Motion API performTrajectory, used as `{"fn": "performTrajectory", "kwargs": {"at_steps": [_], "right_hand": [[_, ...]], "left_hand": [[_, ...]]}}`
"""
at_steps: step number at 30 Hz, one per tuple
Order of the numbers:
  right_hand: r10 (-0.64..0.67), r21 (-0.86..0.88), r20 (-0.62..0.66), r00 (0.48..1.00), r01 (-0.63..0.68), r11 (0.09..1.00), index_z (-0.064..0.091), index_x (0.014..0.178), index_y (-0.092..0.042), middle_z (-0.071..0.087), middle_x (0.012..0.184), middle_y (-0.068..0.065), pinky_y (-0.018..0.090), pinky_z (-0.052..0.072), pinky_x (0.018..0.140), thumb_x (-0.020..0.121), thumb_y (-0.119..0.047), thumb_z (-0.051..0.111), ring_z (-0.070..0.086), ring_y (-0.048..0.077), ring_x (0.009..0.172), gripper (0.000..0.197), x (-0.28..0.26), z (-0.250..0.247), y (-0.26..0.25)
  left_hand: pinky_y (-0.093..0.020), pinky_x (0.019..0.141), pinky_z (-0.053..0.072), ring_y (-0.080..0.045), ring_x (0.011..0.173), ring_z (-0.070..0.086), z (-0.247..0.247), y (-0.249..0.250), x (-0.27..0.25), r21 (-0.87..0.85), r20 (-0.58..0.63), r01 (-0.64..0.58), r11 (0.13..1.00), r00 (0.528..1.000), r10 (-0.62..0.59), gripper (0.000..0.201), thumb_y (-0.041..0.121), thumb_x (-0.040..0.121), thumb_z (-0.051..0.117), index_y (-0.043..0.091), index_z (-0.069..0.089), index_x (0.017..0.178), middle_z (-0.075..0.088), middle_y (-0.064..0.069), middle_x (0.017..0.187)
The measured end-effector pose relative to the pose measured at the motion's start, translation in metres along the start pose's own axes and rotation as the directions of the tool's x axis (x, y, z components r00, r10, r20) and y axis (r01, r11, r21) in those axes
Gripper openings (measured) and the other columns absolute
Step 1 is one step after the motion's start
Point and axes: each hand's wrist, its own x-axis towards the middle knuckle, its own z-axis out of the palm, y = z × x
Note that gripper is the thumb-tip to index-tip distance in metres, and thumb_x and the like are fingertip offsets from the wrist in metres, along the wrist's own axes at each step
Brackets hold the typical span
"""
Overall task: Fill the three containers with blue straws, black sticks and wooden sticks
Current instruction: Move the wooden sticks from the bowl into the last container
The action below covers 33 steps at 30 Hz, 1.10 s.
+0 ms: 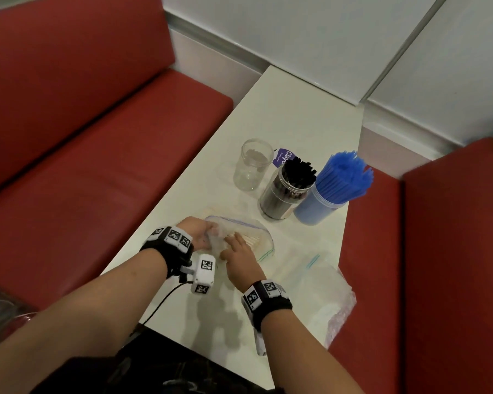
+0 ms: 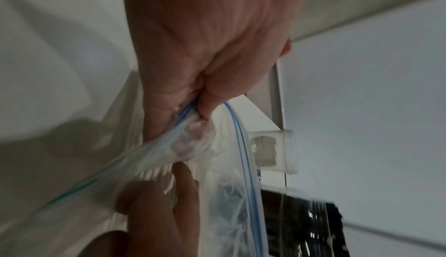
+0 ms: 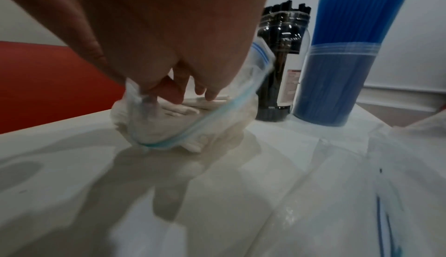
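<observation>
A clear zip bag of wooden sticks lies on the white table. My left hand pinches the bag's rim and holds its mouth wide. My right hand reaches into the mouth, its fingers resting straight on the wooden sticks. Behind the bag stand an empty clear jar, a jar of black sticks and a tub of blue straws. All three containers stand upright.
Flat empty zip bags and crumpled plastic lie at the table's front right. A purple-labelled packet sits behind the jars. Red benches flank the table on both sides, and white wall panels stand behind it.
</observation>
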Motion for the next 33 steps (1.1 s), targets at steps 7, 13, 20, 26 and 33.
{"fn": "performTrajectory", "kwargs": {"at_steps": [7, 13, 20, 26, 33], "right_hand": [[0.245, 0.1, -0.013, 0.969, -0.243, 0.965, 0.053, 0.133, -0.011, 0.047, 0.138, 0.01, 0.035, 0.037, 0.1, 0.09, -0.004, 0.054, 0.047, 0.034, 0.119, 0.043, 0.016, -0.017, 0.006], [0.377, -0.056, 0.131, 0.917, -0.373, 0.926, 0.04, 0.146, -0.018, 0.043, 0.149, 0.01, 0.042, 0.034, 0.111, 0.092, -0.036, 0.069, 0.037, 0.031, 0.138, 0.064, 0.021, -0.004, 0.002], [0.438, 0.031, 0.125, 0.89, -0.445, 0.895, 0.034, 0.153, -0.021, 0.044, 0.153, 0.007, 0.037, 0.039, 0.112, 0.088, -0.028, 0.072, 0.045, 0.026, 0.138, 0.076, 0.022, 0.005, 0.003], [0.528, 0.048, 0.243, 0.814, -0.554, 0.831, 0.031, 0.155, -0.024, 0.038, 0.157, 0.006, 0.041, 0.037, 0.114, 0.094, -0.032, 0.066, 0.04, 0.028, 0.142, 0.071, 0.025, 0.003, 0.004], [0.533, -0.034, 0.048, 0.845, -0.532, 0.846, 0.034, 0.151, -0.021, 0.039, 0.152, 0.008, 0.041, 0.037, 0.109, 0.093, -0.025, 0.065, 0.04, 0.03, 0.138, 0.066, 0.029, -0.008, -0.006]], "left_hand": [[-0.025, 0.048, 0.047, -0.021, 0.05, 0.056, -0.014, -0.006, 0.0, -0.555, 0.231, 0.111, 0.824, 0.973, 0.025, 0.034, 0.005, 0.091, 0.037, 0.004, 0.066, 0.073, 0.06, -0.009, 0.068], [-0.028, 0.066, 0.042, -0.027, 0.083, 0.055, -0.023, -0.025, 0.021, 0.308, -0.163, -0.161, 0.938, 0.962, 0.219, 0.044, -0.002, 0.082, 0.056, 0.02, 0.049, 0.119, 0.055, -0.011, 0.1], [-0.027, 0.07, 0.044, -0.024, 0.08, 0.057, -0.04, -0.039, 0.035, 0.493, -0.198, -0.085, 0.866, 0.958, 0.207, 0.013, 0.011, 0.091, 0.062, 0.009, 0.067, 0.08, 0.06, -0.008, 0.078], [-0.025, 0.051, 0.041, -0.014, 0.041, 0.048, -0.036, -0.023, 0.035, -0.504, 0.15, 0.174, 0.846, 0.982, -0.113, 0.043, 0.001, 0.102, 0.032, 0.009, 0.047, 0.063, 0.046, -0.004, 0.048], [-0.037, 0.063, 0.046, -0.027, 0.076, 0.053, -0.024, -0.002, 0.026, 0.03, 0.146, -0.192, 0.981, 0.972, 0.186, 0.053, -0.009, 0.085, 0.047, 0.023, 0.038, 0.127, 0.049, -0.018, 0.096]]}}
